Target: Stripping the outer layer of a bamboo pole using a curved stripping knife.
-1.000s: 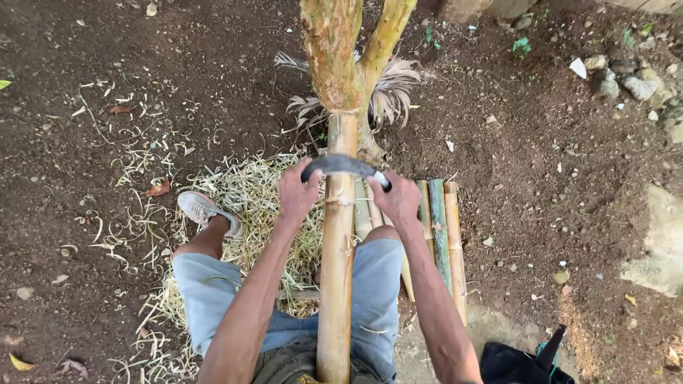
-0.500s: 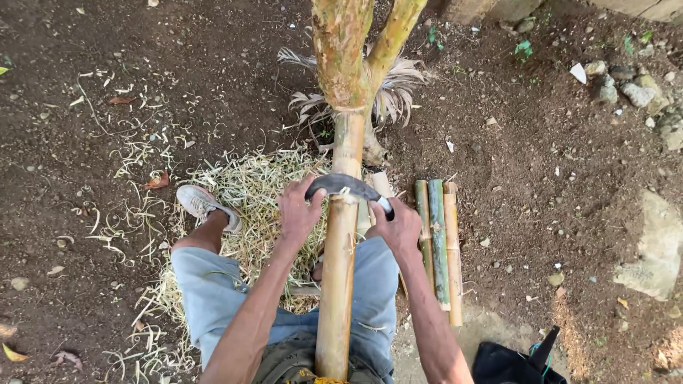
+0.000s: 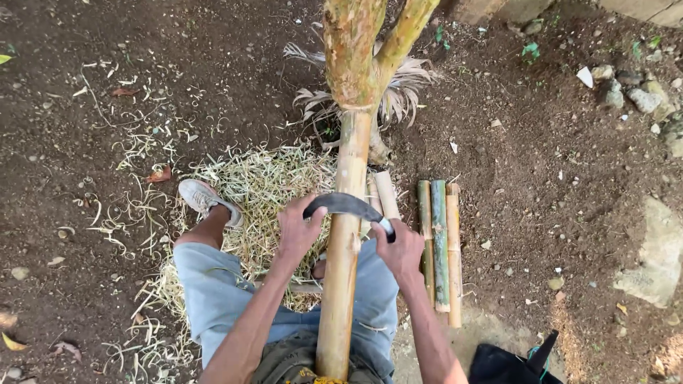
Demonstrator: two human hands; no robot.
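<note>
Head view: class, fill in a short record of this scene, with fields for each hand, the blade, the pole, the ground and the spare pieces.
left hand: grips one end of the blade
right hand: grips the other end
blade: curved, dark, laid across the pole
pole: bamboo, upright between the knees
ground: bare soil
shavings: pale heap around the left shoe
spare pieces: split bamboo lengths lying side by side, right of the pole

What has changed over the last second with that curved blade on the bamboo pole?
Both hands, left and right, have drawn the dark curved blade down the pale bamboo pole, toward the person. Both hands kept their grip; the cut bamboo pieces on the ground stayed put.
</note>
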